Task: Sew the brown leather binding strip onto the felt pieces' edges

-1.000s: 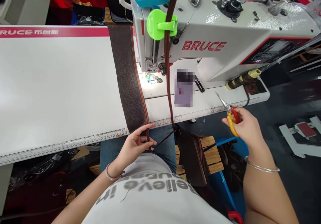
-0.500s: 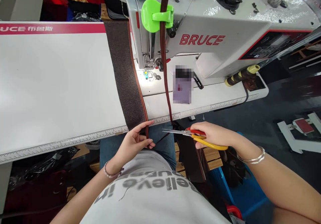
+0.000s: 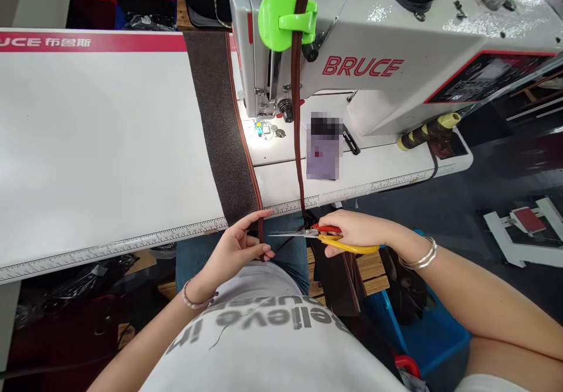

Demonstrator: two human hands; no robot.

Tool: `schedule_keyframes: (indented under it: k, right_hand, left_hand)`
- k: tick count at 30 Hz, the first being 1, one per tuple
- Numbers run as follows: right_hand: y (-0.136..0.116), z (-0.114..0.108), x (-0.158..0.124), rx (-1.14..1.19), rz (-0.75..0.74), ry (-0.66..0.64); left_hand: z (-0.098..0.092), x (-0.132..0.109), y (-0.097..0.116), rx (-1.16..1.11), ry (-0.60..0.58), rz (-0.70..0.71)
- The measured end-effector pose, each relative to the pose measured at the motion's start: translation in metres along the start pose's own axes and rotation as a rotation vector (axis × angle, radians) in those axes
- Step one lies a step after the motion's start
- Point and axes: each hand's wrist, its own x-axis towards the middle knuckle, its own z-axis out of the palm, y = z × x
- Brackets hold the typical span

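My left hand (image 3: pixel 233 245) pinches the lower end of a dark brown textured panel (image 3: pixel 215 116) with a reddish-brown leather edge binding (image 3: pixel 248 169), at the front edge of the table. My right hand (image 3: pixel 356 234) is shut on a pair of scissors (image 3: pixel 321 235) with red and yellow handles. Their thin blades point left, close to a dark cord (image 3: pixel 285 245) running from my left fingers. A long brown strap (image 3: pixel 299 116) hangs down past the sewing machine's head. I cannot tell whether the blades touch the cord.
A white BRUCE sewing machine (image 3: pixel 373 70) stands on a white table (image 3: pixel 101 146) with a ruler scale along its front edge. A green clip (image 3: pixel 281 20) sits on the machine. A pixelated purple patch (image 3: pixel 324 146) lies beside it. Brown material drapes over a wooden bench below; a blue bin (image 3: pixel 433 333) is at lower right.
My right hand has swung in from the right, turning the scissors from pointing up-left to level, with the blades now beside the cord. My left hand stays on the panel end.
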Motion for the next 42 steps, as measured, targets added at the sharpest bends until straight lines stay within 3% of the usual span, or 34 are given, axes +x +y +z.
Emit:
schedule_keyframes:
  k: [8,12,15,19,22,27,32,42]
  right_hand:
    - [-0.01,-0.005,0.008,0.001,0.025,-0.034]
    - [-0.014,-0.008,0.003,-0.049,0.015,0.032]
    - [-0.01,-0.007,-0.009,-0.129,-0.027,0.204]
    - [0.004,-0.005,-0.021,-0.313,-0.116,0.601]
    - [0.015,-0.007,-0.019,-0.448,-0.104,0.74]
    - [0.025,-0.019,-0.002,-0.527,-0.027,0.743]
    - [0.025,-0.025,0.01,-0.556,-0.061,0.727]
    - [0.029,-0.024,0.006,-0.649,-0.136,0.793]
  left_hand:
    - [-0.002,0.0,-0.002,-0.016,-0.024,-0.009]
    - [-0.002,-0.001,-0.002,-0.02,-0.02,-0.004]
    - [-0.003,-0.001,-0.002,-0.023,-0.017,0.003]
    - [-0.003,0.0,-0.003,-0.035,-0.014,0.0]
    - [-0.003,0.0,-0.004,-0.039,-0.021,-0.009]
    - [-0.001,-0.002,-0.003,-0.042,-0.008,-0.006]
    - [0.0,-0.003,-0.001,-0.053,-0.005,-0.01]
    - [-0.002,-0.001,-0.003,-0.044,-0.008,-0.015]
